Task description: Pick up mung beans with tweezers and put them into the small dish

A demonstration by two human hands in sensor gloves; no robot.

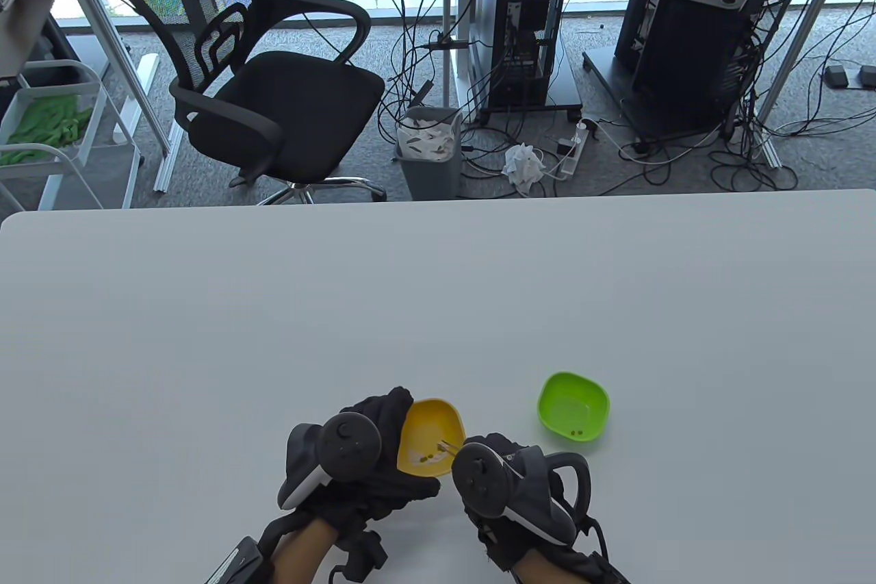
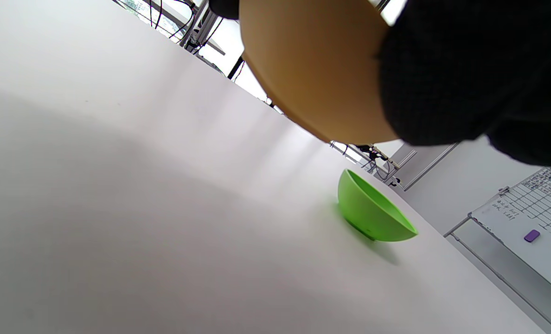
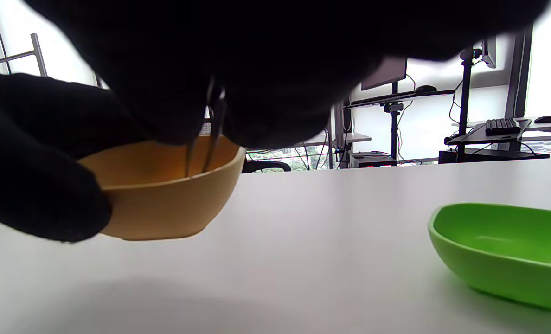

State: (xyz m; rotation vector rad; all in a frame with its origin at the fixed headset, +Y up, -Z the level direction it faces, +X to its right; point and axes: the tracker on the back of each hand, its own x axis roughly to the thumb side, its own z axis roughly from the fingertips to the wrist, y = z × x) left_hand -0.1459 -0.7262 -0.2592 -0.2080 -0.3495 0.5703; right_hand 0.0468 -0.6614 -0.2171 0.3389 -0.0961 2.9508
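Note:
A yellow dish with a few mung beans in it is gripped by my left hand and tilted up off the table. It also shows in the left wrist view and the right wrist view. My right hand holds metal tweezers whose tips reach down into the yellow dish; in the right wrist view the tweezers show a small gap between the arms. A green dish with two beans stands on the table to the right, seen also in the wrist views.
The white table stretches away beyond the dishes. Past its far edge are an office chair, a bin and computer towers with cables.

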